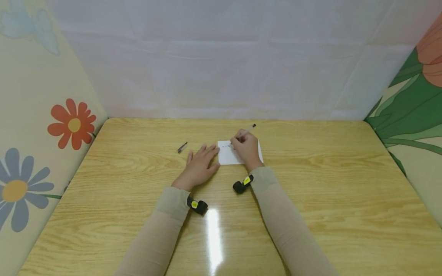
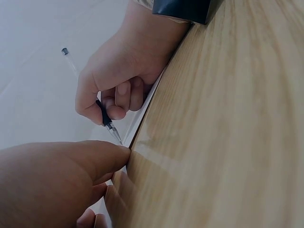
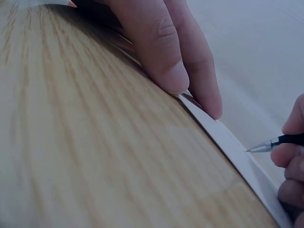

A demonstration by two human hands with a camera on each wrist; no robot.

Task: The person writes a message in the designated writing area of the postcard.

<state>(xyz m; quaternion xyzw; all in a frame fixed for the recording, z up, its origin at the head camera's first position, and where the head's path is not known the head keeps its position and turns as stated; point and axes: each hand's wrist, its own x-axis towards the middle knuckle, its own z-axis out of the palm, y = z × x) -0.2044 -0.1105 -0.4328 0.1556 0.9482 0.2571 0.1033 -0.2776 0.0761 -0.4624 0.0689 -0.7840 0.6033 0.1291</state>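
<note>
In the head view my right hand point(image 1: 248, 148) pinches a clear pen point(image 1: 247, 130) with a black grip, tilted up and to the right. Its metal tip meets a small white sheet of paper point(image 1: 228, 157), as the right wrist view also shows. A short row of dark marks runs along the sheet's upper part. My left hand point(image 1: 200, 165) lies with spread, fairly straight fingers on the table, thumb and fingertips touching the paper's left edge. Part of the sheet is hidden under the right hand. Left of the paper rests a pen cap point(image 1: 182, 147) with a black clip.
A wood-grain table point(image 1: 328, 184) spreads beneath both arms. White cloth point(image 1: 214, 76) hangs behind its far edge. Painted flowers cover the left wall panel point(image 1: 31, 126) and the right one. Each wrist carries a small black camera on a strap.
</note>
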